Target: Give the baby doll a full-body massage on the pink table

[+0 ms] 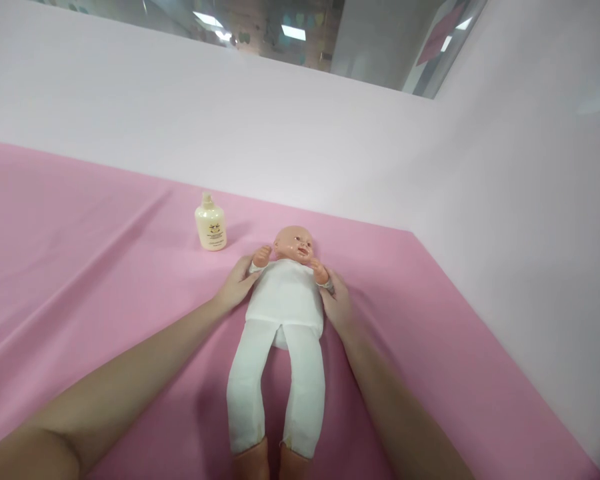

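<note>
A baby doll with a white cloth body and a bare plastic head lies on its back on the pink cloth, feet toward me. At its side on the left, my left hand is closed around the doll's arm near the wrist, the thumb showing on the near side. My right hand grips the other arm in the same way, just below the doll's plastic hand. Most of the fingers on both hands are hidden behind the arms. The doll's head is turned slightly to the right.
A cream-coloured bottle with a cap and a printed label stands upright on the cloth, left of the doll's head. White walls rise along the far and right edges of the pink surface. A window is above the far wall.
</note>
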Demonstrator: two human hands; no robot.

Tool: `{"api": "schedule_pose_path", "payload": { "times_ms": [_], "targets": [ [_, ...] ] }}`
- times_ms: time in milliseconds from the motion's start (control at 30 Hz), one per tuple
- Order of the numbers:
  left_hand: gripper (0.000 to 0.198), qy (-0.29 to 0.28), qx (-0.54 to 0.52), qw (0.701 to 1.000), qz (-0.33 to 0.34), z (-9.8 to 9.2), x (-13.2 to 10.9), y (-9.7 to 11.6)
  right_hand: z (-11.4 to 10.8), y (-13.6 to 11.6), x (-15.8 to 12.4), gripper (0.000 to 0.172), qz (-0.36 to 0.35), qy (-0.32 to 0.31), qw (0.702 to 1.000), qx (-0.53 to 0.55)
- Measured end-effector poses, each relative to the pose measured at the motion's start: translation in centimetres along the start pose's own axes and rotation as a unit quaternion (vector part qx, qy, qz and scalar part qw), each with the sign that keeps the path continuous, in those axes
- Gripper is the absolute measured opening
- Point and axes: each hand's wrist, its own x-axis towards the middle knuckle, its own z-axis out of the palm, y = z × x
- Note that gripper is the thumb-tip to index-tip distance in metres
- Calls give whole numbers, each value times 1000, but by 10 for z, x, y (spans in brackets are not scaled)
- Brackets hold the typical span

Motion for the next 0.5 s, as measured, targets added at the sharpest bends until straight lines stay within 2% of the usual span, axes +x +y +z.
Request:
{"api": "schedule_pose_path", "payload": {
  "times_ms": [267, 500],
  "targets": [
    [46, -50, 93, 992, 67, 0, -2, 7, -1, 0, -1, 61, -56, -30, 995, -83],
    [47, -61, 112, 989, 70, 0, -3, 5, -2, -2, 0, 60, -63, -40, 992, -101]
  ]
}}
